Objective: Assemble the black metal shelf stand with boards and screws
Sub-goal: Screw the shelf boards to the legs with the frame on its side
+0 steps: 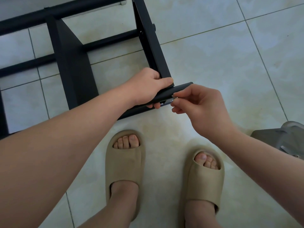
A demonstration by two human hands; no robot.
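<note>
The black metal shelf stand (72, 63) lies on its side on the tiled floor, with black boards (149, 40) fixed between its tubes. My left hand (151, 86) grips the near corner where a board meets the black frame tube (177, 89). My right hand (199, 102) pinches a small silver screw (174, 97) against the side of that tube, beside a short metal piece (166, 102) under the tube. My fingers hide most of the screw.
My two feet in beige slides (125, 163) stand just in front of the stand. A grey plastic bag with metal parts (286, 139) lies on the floor at the right edge. Pale tiles stretch to the right and far right.
</note>
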